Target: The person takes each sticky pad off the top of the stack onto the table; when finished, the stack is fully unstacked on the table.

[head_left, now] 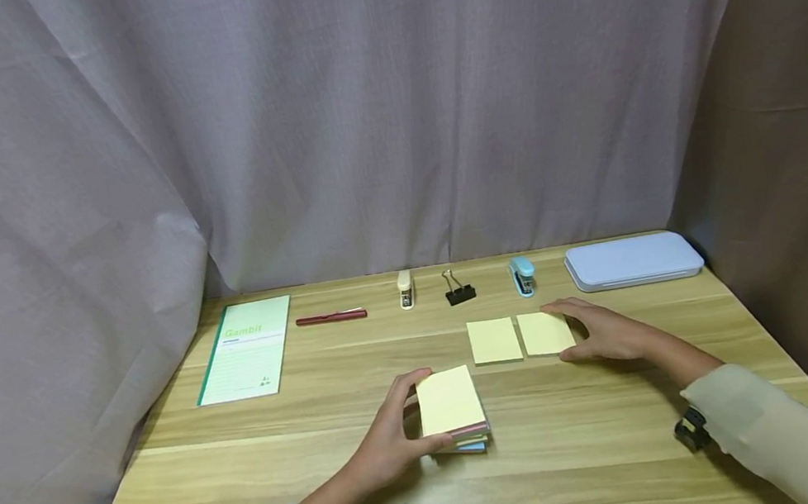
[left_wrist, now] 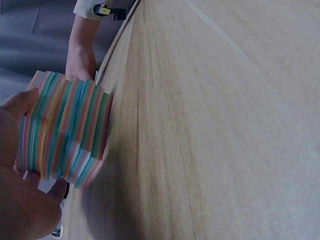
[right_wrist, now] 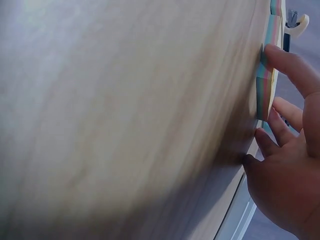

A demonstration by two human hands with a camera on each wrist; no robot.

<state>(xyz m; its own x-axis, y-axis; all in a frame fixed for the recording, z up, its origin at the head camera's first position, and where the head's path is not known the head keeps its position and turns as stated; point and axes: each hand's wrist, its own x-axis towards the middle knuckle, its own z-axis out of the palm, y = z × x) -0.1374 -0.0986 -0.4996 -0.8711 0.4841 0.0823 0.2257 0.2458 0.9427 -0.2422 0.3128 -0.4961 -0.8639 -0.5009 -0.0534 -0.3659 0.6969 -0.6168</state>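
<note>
A notebook (head_left: 247, 353) and pen (head_left: 332, 317) lie beyond and left of the left grip (head_left: 393, 436). That grip holds a stack of sticky notes (head_left: 451, 400), thumb and fingers across opposite edges, likely keeping its uneven layers together. Beyond it to the right, one pad (head_left: 495, 341) lies flat. Just beside, the right grip (head_left: 602, 332) holds a second pad (head_left: 544, 333) by near and far edges, probably to square it with its neighbour.

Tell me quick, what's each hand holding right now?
Left hand: holding the thick, multicolored paper stack.
Right hand: holding the right-hand yellow-topped pad between thumb and fingers.
</note>
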